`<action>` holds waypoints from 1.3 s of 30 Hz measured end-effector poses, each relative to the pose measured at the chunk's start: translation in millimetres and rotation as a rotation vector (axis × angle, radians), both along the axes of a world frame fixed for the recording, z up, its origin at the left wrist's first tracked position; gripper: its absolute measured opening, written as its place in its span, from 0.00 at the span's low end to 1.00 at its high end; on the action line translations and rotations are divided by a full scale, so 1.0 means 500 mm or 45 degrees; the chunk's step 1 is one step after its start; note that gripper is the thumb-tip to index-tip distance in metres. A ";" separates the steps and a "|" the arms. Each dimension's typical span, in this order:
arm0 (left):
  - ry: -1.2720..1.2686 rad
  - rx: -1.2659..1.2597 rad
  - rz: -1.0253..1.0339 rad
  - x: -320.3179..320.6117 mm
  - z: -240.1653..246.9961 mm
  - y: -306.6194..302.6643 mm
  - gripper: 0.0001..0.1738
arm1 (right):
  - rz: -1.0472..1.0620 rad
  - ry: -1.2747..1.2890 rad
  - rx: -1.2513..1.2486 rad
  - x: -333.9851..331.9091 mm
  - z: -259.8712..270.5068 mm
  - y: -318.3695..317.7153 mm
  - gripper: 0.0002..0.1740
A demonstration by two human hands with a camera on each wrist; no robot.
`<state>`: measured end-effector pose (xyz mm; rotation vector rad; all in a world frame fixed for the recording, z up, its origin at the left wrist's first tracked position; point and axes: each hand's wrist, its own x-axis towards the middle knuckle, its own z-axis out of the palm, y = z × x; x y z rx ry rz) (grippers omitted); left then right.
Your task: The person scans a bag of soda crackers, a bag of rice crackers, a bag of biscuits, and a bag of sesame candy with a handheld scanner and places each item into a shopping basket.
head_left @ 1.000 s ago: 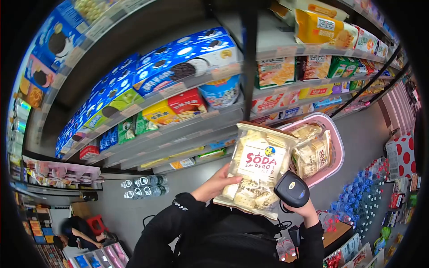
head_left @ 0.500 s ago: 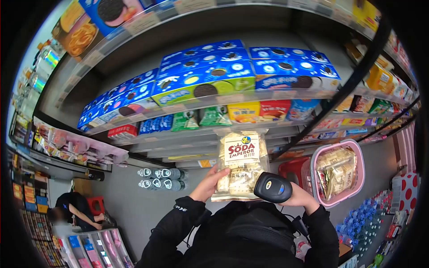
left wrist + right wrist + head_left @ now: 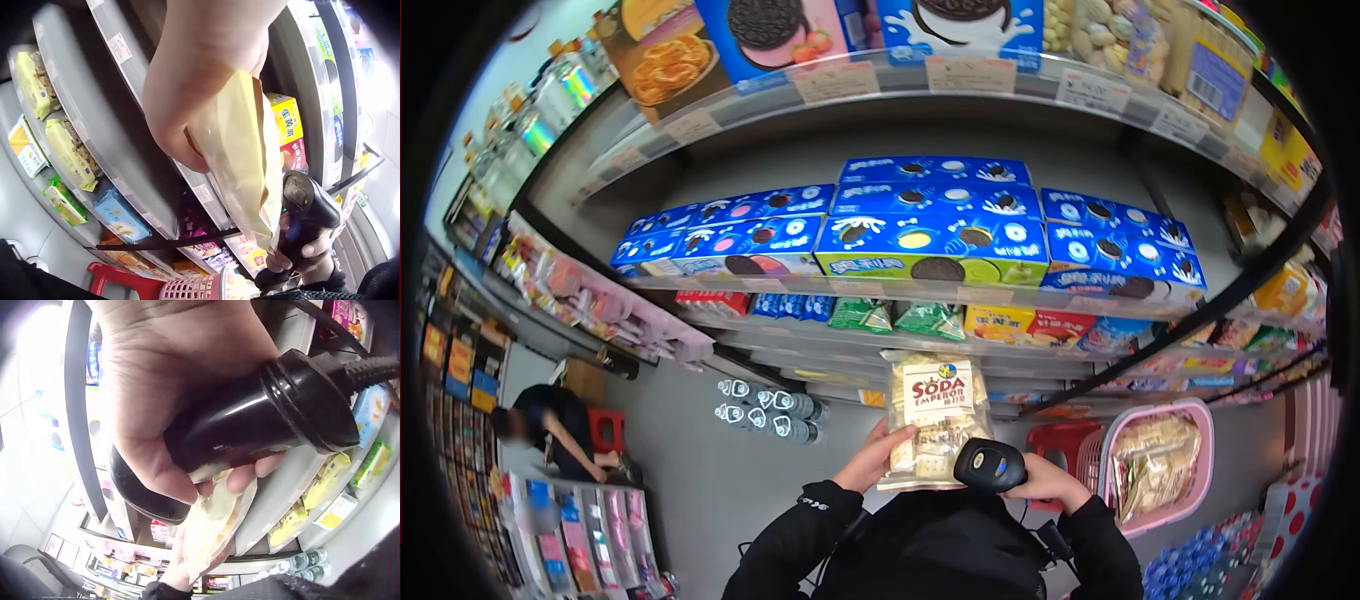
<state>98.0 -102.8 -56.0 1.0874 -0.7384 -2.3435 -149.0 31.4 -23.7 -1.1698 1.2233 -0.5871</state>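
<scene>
A shop, shown by shelves (image 3: 830,285) of packaged snacks with price tags (image 3: 970,76).

The head view looks forward and down, farthest from the clear plastic bag of pale crackers (image 3: 938,425); the left wrist view looks along it, up close; the right wrist view faces it across a glossy black scanner (image 3: 231,425); all three share both.

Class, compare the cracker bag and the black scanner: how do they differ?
The cracker bag is pale and printed; the scanner is black.
The left hand grips the cracker bag's side; the right hand wraps round the scanner.
The scanner has a cord; the cracker bag shows none.
Both are hand-held.
</scene>
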 end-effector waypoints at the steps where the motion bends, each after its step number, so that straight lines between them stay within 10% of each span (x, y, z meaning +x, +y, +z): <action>1: 0.028 -0.049 0.003 -0.005 0.004 0.003 0.29 | -0.011 -0.008 -0.005 -0.008 -0.003 -0.001 0.28; 39: 0.016 -0.078 -0.098 0.518 -0.049 -0.468 0.29 | -0.132 -0.060 -0.050 0.457 -0.049 -0.455 0.16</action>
